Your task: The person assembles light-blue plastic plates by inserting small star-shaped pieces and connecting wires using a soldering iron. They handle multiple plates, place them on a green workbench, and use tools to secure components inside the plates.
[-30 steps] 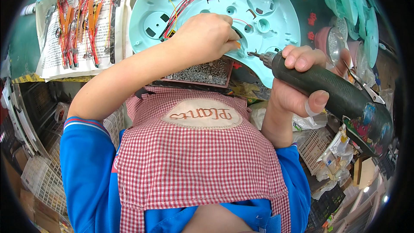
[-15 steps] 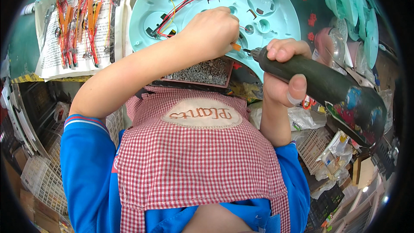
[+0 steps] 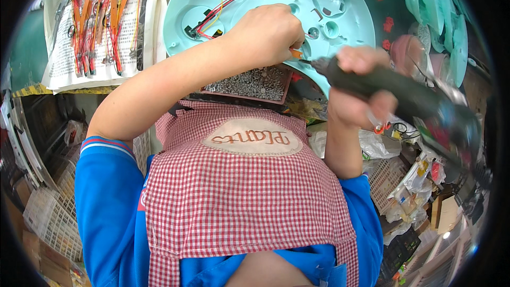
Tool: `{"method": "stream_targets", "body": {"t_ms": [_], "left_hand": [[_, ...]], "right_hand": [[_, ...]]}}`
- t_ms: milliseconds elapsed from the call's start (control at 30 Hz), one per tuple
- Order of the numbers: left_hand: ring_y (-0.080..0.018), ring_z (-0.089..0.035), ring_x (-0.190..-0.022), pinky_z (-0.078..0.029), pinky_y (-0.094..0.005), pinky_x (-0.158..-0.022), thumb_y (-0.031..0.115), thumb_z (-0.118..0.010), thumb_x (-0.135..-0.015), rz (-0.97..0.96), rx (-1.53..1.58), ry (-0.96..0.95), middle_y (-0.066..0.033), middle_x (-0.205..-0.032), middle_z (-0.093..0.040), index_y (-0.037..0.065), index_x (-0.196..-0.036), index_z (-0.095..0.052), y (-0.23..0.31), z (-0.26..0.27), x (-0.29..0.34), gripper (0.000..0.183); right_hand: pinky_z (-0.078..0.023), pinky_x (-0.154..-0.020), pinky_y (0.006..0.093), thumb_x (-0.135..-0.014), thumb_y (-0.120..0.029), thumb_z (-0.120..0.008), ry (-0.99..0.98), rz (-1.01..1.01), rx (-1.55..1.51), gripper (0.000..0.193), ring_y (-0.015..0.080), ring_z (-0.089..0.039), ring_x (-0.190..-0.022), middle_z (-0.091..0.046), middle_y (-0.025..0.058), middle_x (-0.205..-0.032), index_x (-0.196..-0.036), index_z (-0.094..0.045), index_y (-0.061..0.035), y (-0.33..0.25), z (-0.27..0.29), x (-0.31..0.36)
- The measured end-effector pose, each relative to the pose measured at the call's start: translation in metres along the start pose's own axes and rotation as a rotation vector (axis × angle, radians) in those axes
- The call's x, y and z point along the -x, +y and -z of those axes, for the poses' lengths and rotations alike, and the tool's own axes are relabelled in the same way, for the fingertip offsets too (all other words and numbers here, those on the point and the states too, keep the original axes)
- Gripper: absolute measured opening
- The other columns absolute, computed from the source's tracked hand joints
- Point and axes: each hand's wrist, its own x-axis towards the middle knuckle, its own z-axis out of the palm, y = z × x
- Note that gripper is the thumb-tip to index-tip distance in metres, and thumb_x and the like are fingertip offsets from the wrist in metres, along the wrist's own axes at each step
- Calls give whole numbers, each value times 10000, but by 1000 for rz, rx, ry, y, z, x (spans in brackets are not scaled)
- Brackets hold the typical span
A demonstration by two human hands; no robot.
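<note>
Head view shows the curled left hand (image 3: 272, 33) with a small orange strip (image 3: 296, 53) at its fingertips (pinch hidden) over the pale-turquoise moulded plastic shell (image 3: 355, 21), the right hand (image 3: 349, 106) wrapped round a dark cylindrical power screwdriver (image 3: 417, 101), apparently mid-fastening, which calls for steady alignment.

Small red plastic pieces (image 3: 389, 24) are lying on the dark green tabletop (image 3: 26, 58), near some translucent teal plastic shells (image 3: 459, 53). A white latticed plastic crate (image 3: 52, 220) is resting at lower left; crumpled clear plastic (image 3: 381, 146) is lying near a beige latticed plastic basket (image 3: 385, 176).
</note>
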Motion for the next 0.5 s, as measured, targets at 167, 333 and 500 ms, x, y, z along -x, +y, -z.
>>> {"method": "stream_targets", "body": {"t_ms": [167,333,500], "left_hand": [[-311,-637,-794,-530,-417,-685,212,-747,-732,-99,-46,26,-138,-726,-634,52,-761,-712,-2,2,9,166],[-229,-637,-747,-519,-361,-643,171,-739,-736,-168,-104,387,-49,-737,-631,99,-871,-713,17,18,56,155],[-237,-646,-678,-521,-361,-595,194,-718,-767,-12,115,63,-38,-787,-636,90,-877,-698,37,-11,79,152]], "right_hand": [[-492,-675,372,-815,-575,-683,-107,-121,85,916,192,-570,-687,-579,69,-799,-1427,-197,-96,-6,2,52],[-476,-671,356,-812,-565,-686,-58,-180,114,925,183,-554,-677,-566,65,-790,-1440,-179,-113,-5,-8,51],[-436,-661,323,-792,-582,-684,-84,-52,-169,903,152,-519,-675,-548,34,-802,-1470,-265,-158,-19,-12,27]]}}
